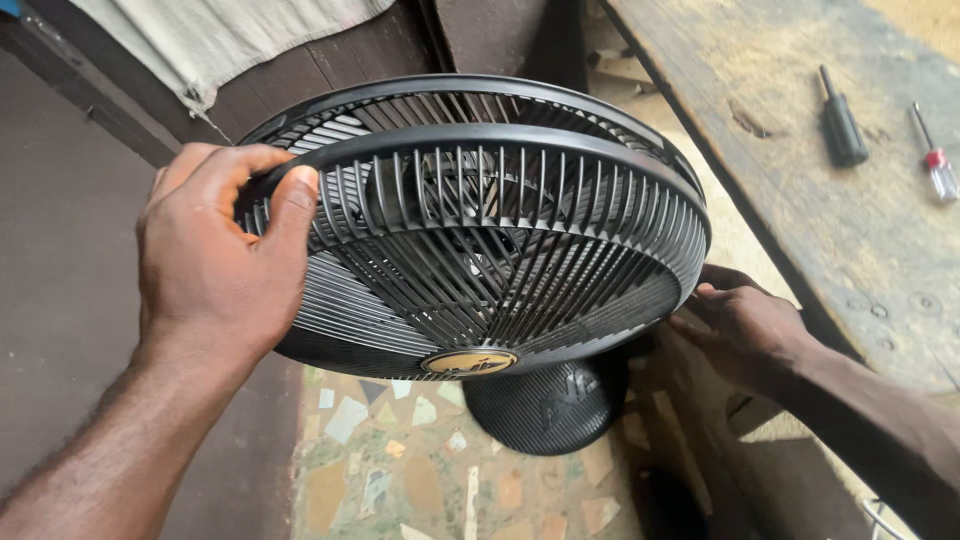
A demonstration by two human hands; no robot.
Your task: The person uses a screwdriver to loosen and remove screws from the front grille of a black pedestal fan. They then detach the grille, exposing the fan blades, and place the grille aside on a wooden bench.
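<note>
A black electric fan with a round ribbed guard [480,240] fills the middle of the view, tilted with its front face toward me and a gold badge [468,361] at the hub. My left hand [215,260] grips the guard's rim on the left, thumb over the outer ring. My right hand [745,325] holds the rim on the lower right, fingers curled behind it. The fan's black domed base [545,405] hangs below the guard, over the floor.
A worn wooden bench top [850,170] runs along the right, with a black-handled screwdriver [842,125] and a red-collared clear-handled screwdriver [935,160] on it. A pale cloth [220,35] hangs at the upper left. Below is a mosaic stone floor [400,470].
</note>
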